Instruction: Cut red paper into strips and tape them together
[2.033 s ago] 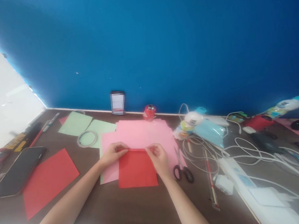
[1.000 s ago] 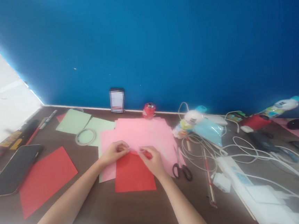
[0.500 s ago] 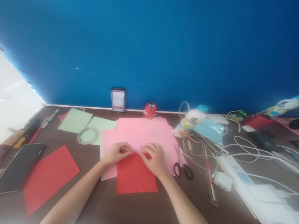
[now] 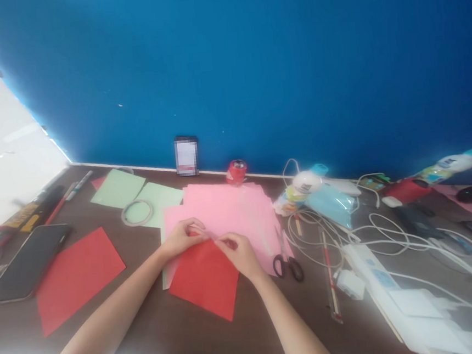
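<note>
A sheet of red paper (image 4: 205,273) lies tilted over the front of the pink paper (image 4: 230,205), its lower corner pointing towards me. At its far edge my left hand (image 4: 185,236) is closed, thumb and fingers pinching the paper. My right hand (image 4: 238,251) pinches the same edge just to the right, fingers curled. A small pale strip shows between the fingertips, too blurred to make out. Black-handled scissors (image 4: 287,266) rest right of my right hand, partly on the pink paper.
Left lie another red sheet (image 4: 80,281), a phone (image 4: 29,264), green paper (image 4: 119,188) and a tape roll (image 4: 137,213). A red round container (image 4: 236,171) stands by the blue wall. Right are a glue bottle (image 4: 299,191), tangled white cables and a power strip (image 4: 372,275).
The red sheet between my hands has turned, so its near edge now slants down to the right. My right fingers have drawn in closer together.
</note>
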`<action>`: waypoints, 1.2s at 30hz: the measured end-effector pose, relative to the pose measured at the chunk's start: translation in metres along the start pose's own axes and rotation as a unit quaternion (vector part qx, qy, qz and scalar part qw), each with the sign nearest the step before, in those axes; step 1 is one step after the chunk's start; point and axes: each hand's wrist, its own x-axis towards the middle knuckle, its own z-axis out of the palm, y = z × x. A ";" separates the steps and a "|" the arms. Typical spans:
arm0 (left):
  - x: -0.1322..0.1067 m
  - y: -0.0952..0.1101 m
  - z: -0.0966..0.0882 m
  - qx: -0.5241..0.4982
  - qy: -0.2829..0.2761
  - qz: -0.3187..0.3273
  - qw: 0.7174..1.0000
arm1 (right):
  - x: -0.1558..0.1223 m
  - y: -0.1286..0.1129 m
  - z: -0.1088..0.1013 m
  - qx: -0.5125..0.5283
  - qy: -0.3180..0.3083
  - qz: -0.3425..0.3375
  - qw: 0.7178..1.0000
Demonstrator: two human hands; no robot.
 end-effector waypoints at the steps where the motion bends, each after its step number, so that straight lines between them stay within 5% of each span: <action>1: 0.000 -0.001 0.000 -0.007 0.003 -0.009 1.000 | 0.000 0.000 0.000 0.019 -0.008 0.009 1.000; 13: 0.000 0.006 -0.019 0.012 0.021 -0.062 0.998 | 0.003 0.002 -0.016 0.055 -0.039 0.055 0.996; 25: 0.001 0.003 -0.031 -0.271 -0.075 -0.113 0.953 | 0.003 0.010 -0.022 0.030 0.006 0.076 0.997; 31: -0.002 0.004 -0.025 -0.096 -0.032 -0.071 0.992 | 0.003 0.011 -0.021 0.030 0.011 0.067 0.997; 36: -0.003 0.003 -0.024 -0.093 -0.032 -0.075 0.992 | 0.004 0.013 -0.025 0.035 0.007 0.067 0.997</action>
